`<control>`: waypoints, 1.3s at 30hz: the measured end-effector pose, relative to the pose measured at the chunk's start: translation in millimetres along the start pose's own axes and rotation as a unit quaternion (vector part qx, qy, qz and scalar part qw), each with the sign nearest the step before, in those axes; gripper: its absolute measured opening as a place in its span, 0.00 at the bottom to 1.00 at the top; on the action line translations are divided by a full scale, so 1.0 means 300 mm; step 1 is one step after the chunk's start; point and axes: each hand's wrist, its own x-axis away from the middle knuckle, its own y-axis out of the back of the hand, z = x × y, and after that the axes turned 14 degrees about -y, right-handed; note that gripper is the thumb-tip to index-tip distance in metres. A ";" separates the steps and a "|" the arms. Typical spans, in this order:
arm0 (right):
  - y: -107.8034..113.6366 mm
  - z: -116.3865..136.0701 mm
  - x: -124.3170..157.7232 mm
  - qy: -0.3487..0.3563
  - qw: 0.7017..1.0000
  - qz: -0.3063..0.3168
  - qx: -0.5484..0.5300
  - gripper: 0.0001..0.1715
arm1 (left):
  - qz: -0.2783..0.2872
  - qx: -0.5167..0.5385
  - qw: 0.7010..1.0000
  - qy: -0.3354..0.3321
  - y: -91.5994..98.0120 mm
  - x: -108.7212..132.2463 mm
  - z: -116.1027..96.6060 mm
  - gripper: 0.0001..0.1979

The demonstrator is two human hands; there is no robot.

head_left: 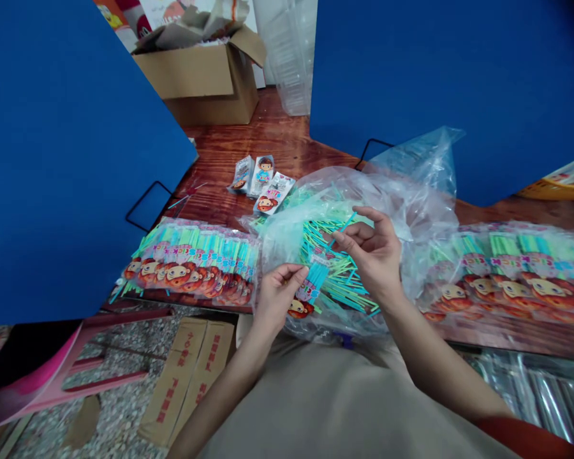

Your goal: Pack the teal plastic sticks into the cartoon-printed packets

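Note:
My left hand [282,293] pinches a small printed packet [310,288] with a cartoon head and blue sticks showing in it. Up and to the right, my right hand [370,252] holds a thin blue stick [345,228] between thumb and fingers, apart from the packet. Below both hands lies a large clear plastic bag [363,191], open, with many loose green and blue sticks [347,287] inside. Overlapping rows of filled packets lie on the table, one row [186,268] left of the bag and another [516,268] to its right.
Stacks of printed cards [273,194] lie behind the bag on the wooden table [215,150]. A cardboard box [201,83] and clear plastic containers [291,57] stand farther back. Blue panels [67,140] rise on both sides. Flattened cardboard [186,376] and a pink stool [105,357] are below left.

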 end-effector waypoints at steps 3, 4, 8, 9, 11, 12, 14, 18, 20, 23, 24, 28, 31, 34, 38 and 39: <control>-0.004 -0.011 0.000 0.007 1.000 -0.004 0.001 0.31 | 0.003 -0.001 1.000 0.006 -0.005 0.002 -0.005 0.13; -0.003 -0.013 -0.001 0.007 1.000 -0.003 -0.002 0.31 | 0.003 0.000 1.000 0.010 -0.007 0.001 -0.006 0.13; 0.003 -0.016 -0.001 -0.004 1.000 -0.011 -0.015 0.30 | 0.003 0.011 1.000 0.016 -0.014 -0.001 -0.008 0.13; 0.005 -0.016 0.000 -0.004 1.000 -0.019 -0.015 0.30 | 0.003 0.011 1.000 0.014 -0.015 -0.002 -0.008 0.13; 0.008 -0.019 0.002 0.000 0.999 -0.032 -0.011 0.29 | 0.004 0.007 1.000 0.010 -0.015 -0.003 -0.005 0.13; 0.008 -0.021 0.003 0.002 0.999 -0.034 -0.009 0.29 | 0.005 0.006 1.000 0.010 -0.014 -0.003 -0.003 0.13; 0.008 -0.024 0.006 0.000 1.000 -0.027 -0.011 0.29 | 0.010 0.005 1.000 0.010 -0.012 -0.003 0.001 0.13; 0.006 -0.025 0.013 -0.003 1.000 -0.018 -0.012 0.29 | 0.018 0.003 1.000 0.011 -0.010 0.000 0.005 0.13; 0.007 -0.025 0.014 0.002 1.000 -0.026 -0.006 0.28 | 0.020 0.001 1.000 0.011 -0.011 0.002 0.003 0.13; 0.008 -0.026 0.016 0.000 1.000 -0.020 -0.009 0.28 | 0.019 0.003 1.000 0.007 -0.017 0.005 -0.002 0.12; 0.008 -0.028 0.018 -0.001 1.000 -0.014 -0.012 0.28 | 0.018 0.004 1.000 0.006 -0.019 0.006 -0.005 0.12; 0.002 -0.037 0.031 -0.001 1.000 -0.001 -0.004 0.26 | 0.017 0.008 1.000 0.012 -0.029 0.009 -0.018 0.12; -0.003 -0.044 0.041 -0.002 1.000 0.010 -0.001 0.24 | 0.020 0.010 1.000 0.016 -0.032 0.011 -0.021 0.13; -0.001 -0.046 0.042 -0.001 1.000 0.002 -0.018 0.23 | 0.025 0.010 1.000 0.012 -0.031 0.010 -0.019 0.14; 0.010 -0.043 0.037 0.003 0.999 -0.023 -0.048 0.23 | 0.026 0.014 0.999 0.019 -0.031 0.009 -0.015 0.14; 0.013 -0.042 0.037 -0.001 0.999 -0.021 -0.048 0.23 | 0.026 0.016 0.999 0.020 -0.031 0.009 -0.015 0.14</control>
